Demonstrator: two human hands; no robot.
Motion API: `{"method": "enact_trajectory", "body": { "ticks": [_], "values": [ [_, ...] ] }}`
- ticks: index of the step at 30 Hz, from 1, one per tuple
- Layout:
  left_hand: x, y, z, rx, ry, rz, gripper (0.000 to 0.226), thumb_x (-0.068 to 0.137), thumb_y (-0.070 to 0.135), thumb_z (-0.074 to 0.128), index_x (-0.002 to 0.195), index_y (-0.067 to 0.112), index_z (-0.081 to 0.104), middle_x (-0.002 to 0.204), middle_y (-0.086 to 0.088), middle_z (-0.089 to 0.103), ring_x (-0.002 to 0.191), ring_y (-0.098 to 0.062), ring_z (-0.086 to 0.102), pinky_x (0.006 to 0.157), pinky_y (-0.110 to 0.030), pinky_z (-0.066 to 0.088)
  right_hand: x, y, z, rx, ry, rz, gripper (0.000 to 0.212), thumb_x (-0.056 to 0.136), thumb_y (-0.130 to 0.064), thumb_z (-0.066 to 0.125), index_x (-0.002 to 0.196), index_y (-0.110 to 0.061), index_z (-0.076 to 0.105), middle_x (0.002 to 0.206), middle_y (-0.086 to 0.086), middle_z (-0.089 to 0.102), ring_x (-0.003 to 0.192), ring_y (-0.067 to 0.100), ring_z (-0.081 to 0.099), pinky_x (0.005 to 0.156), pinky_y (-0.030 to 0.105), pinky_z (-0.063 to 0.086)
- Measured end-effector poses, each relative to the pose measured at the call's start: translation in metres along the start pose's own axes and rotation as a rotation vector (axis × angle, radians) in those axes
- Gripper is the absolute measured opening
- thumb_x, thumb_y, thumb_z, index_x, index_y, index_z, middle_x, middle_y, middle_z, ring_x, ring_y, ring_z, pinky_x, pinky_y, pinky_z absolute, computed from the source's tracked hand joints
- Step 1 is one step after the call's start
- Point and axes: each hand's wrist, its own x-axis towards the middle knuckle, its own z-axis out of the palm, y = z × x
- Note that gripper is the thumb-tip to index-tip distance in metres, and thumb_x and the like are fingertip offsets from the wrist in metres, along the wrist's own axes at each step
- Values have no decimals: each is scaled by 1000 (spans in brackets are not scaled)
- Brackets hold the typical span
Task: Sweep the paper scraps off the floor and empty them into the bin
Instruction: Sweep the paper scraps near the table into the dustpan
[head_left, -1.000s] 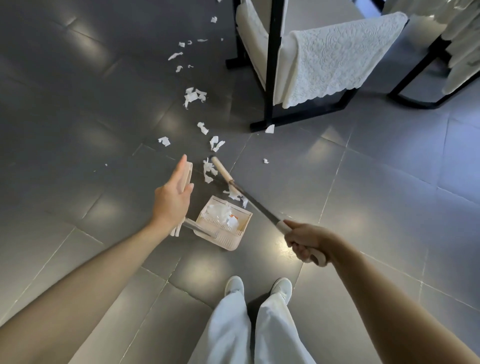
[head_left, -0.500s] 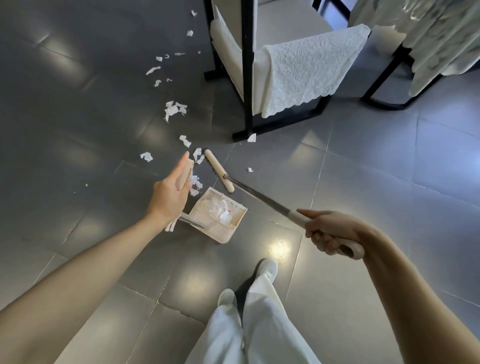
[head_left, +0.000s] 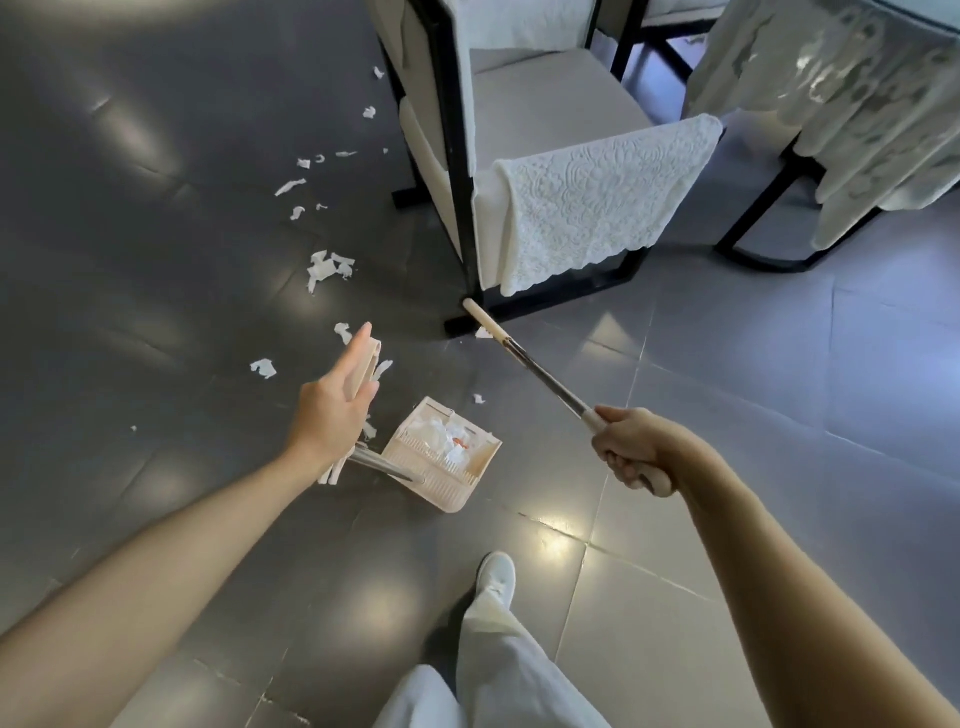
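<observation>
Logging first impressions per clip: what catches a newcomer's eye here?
Torn white paper scraps trail across the dark grey tiled floor, left of the black-framed cream chair. At centre, the left hand holds a beige plastic dustpan with scraps inside; the right hand grips a metal-handled broom reaching the chair's foot.

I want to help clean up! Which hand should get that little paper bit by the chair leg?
Right. The right hand grips the broom, whose head sits beside that scrap at the chair leg. The left hand holds the dustpan.

Grey tile flr, lace-draped chair
</observation>
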Motion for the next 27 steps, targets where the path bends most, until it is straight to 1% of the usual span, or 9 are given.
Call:
{"method": "enact_trajectory", "body": {
  "ticks": [2,5,9,12,15,18,20,23,27],
  "values": [
    [10,2,4,18,26,-5,66,93,4,59,147,34,36,130,1,61,114,-25,58,94,-12,37,28,-9,-4,-33,18,6,38,86,2,43,120,-10,55,58,8,46,38,14,39,39,22,36],
    [22,3,9,41,26,12,67,92,2,60,148,25,34,131,19,45,119,-3,51,86,9,24,64,-17,2,-11,8,41,45,84,3,40,125,-11,54,54,7,43,39,15,37,42,24,32],
    [33,0,12,48,3,3,67,91,-3,58,149,19,33,131,27,36,112,23,37,86,10,21,83,-32,10,57,-123,154,53,89,3,35,132,-25,45,49,2,37,30,8,31,34,14,27],
    [41,2,6,56,-17,-22,65,93,0,57,149,21,32,133,18,40,120,6,46,89,9,22,69,-45,2,-8,-206,195,42,90,4,33,124,-16,48,53,3,37,27,7,30,33,13,27],
    [46,3,2,63,-40,-23,66,93,1,58,149,24,32,134,14,45,123,-9,48,88,8,23,48,-47,-21,21,-237,194,50,89,5,33,135,-13,42,42,-1,36,29,6,30,32,12,26],
    [47,5,2,78,-70,-26,66,93,4,58,149,26,32,135,8,52,123,-27,54,91,-4,29,27,-46,-39,49,-218,193,50,89,5,37,136,-13,43,42,-1,39,33,7,32,33,14,29],
    [49,5,2,90,-93,-15,67,94,5,58,150,28,31,135,6,54,121,-32,55,96,-15,34,19,-44,-44,42,-187,180,48,88,4,40,133,-11,45,41,0,42,32,8,34,34,15,31],
    [50,1,2,87,-109,-11,66,94,4,57,149,30,32,129,15,51,119,-32,55,93,-6,31,21,-36,-45,58,-146,155,45,89,3,41,130,-14,48,40,-1,44,31,8,36,33,16,32],
    [54,-5,-1,82,-102,-9,66,93,4,58,149,30,33,132,-5,60,113,-36,58,95,-19,37,48,-22,-13,-10,-56,118,49,89,5,44,133,-16,45,38,0,41,31,12,36,35,18,32]
  ]
}}
